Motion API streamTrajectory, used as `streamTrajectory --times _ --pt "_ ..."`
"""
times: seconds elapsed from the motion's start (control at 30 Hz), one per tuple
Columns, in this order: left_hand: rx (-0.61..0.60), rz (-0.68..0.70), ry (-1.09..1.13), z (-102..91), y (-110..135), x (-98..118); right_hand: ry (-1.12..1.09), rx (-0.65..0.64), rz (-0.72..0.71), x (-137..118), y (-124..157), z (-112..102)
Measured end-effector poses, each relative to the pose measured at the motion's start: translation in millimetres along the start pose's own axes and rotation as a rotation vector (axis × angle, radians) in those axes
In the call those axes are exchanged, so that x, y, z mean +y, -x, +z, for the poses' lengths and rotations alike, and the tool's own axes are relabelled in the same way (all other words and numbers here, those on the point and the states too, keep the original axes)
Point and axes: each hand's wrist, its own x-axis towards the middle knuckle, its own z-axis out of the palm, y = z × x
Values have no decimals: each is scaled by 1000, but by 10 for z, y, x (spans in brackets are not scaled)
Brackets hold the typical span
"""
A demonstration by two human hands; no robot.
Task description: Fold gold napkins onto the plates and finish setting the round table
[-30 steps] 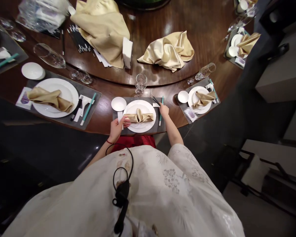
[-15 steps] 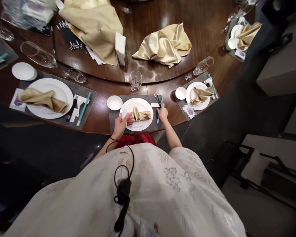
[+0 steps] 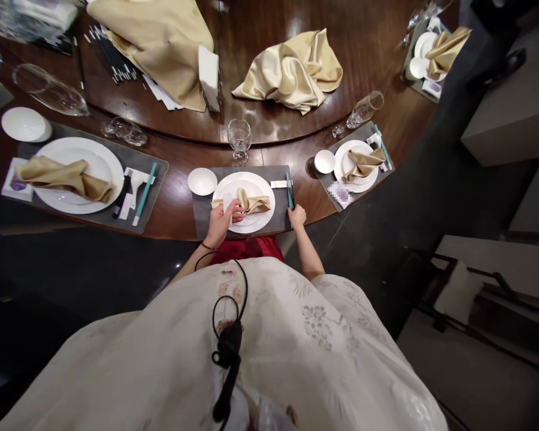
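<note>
My left hand (image 3: 220,227) is closed on a small white packet (image 3: 227,203), held over the left part of a white plate (image 3: 269,218). A gold napkin (image 3: 257,204), tied in a knot, lies on that plate, partly behind my fingers. At the right edge of the grey placemat (image 3: 202,221), my right hand (image 3: 297,216) grips the lower ends of chopsticks (image 3: 290,190), teal and black side by side. Their upper parts lie by a white utensil rest (image 3: 278,184). A white bowl (image 3: 202,181) stands at the plate's upper left, and a stemmed glass (image 3: 239,140) is beyond it.
Place settings with a white plate (image 3: 117,161) on the left and another plate (image 3: 357,145) on the right flank me. Lying glasses (image 3: 54,93) are near the left one. Further in are a gold cloth (image 3: 291,72), a napkin holder (image 3: 209,78) and a bundle of black chopsticks (image 3: 110,57).
My right hand has moved down toward the table edge. The black chopsticks, slanted across the teal ones before, now lie nearly parallel beside them. My left hand keeps the packet over the plate.
</note>
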Motion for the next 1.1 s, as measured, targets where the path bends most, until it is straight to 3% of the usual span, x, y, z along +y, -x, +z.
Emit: streamTrajectory --times 0.2,0.47,0.73,1.1 --pt "10 9 6 -40 22 -22 -17 79 -19 -147 64 50" --pt "40 2 22 -117 88 0 114 9 -207 -513 349 219" --pt "53 14 23 -174 118 32 178 -50 -250 -400 515 236" --pt "6 4 0 -110 112 -16 111 -75 -228 -323 436 209"
